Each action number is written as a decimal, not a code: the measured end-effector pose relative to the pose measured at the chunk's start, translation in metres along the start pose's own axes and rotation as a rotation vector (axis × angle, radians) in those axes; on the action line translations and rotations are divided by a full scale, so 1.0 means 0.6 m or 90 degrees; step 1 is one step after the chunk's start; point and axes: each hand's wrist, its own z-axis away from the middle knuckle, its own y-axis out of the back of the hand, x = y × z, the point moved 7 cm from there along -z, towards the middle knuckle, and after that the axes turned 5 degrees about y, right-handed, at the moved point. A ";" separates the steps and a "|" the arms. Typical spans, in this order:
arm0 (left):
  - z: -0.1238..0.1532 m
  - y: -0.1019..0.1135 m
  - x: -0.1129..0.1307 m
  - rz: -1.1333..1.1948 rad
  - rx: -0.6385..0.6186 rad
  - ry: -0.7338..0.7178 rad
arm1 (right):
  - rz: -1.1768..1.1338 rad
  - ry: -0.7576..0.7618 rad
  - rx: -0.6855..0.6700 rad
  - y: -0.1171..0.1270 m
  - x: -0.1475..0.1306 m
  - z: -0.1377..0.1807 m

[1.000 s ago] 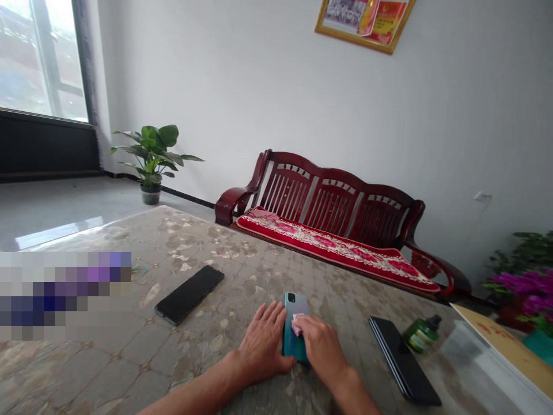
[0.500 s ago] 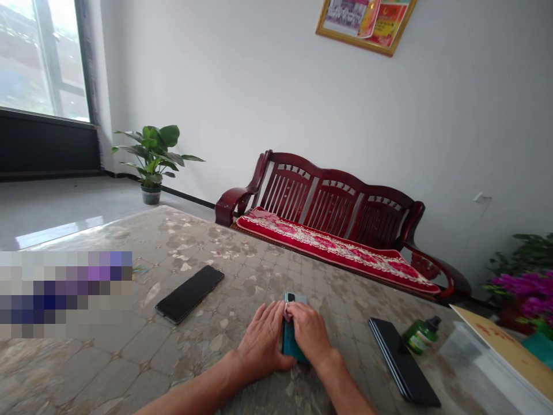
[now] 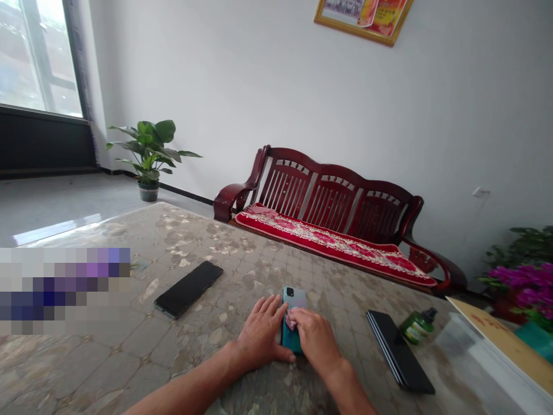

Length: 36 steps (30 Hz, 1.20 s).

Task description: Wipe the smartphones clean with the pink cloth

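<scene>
A blue-green phone (image 3: 296, 298) lies back up on the patterned tablecloth, its dark camera block at the far end. My left hand (image 3: 261, 333) rests along the phone's left edge, fingers stretched out and thumb at its near end. In the pinched fingers of my right hand (image 3: 317, 340) is a small pinkish cloth (image 3: 291, 319), pressed on the back of the phone. Part of the phone's right side is hidden under that hand.
On the left lies a black phone (image 3: 189, 289). To the right are a stack of dark phones (image 3: 400, 351), a green bottle (image 3: 418, 326) and a clear box (image 3: 470, 351) with a tan board (image 3: 505, 340). A wooden bench (image 3: 337, 202) stands beyond the table (image 3: 242, 259).
My right hand has slid the cloth down the phone's back, toward me, so the camera block shows more. My left hand stays at the phone's left edge.
</scene>
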 end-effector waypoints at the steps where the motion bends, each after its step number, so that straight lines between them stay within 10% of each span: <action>1: 0.000 0.001 0.000 0.001 -0.002 -0.005 | -0.001 0.004 0.004 -0.002 -0.002 0.000; 13: 0.000 0.020 0.015 -0.038 -0.059 0.027 | -0.010 0.077 0.014 0.021 0.008 0.082; 22: -0.003 0.010 0.007 -0.031 -0.031 0.018 | -0.051 0.140 0.015 0.003 -0.040 0.055; 36: -0.005 0.000 0.017 0.003 0.024 -0.037 | 0.018 0.005 0.039 -0.002 0.027 0.005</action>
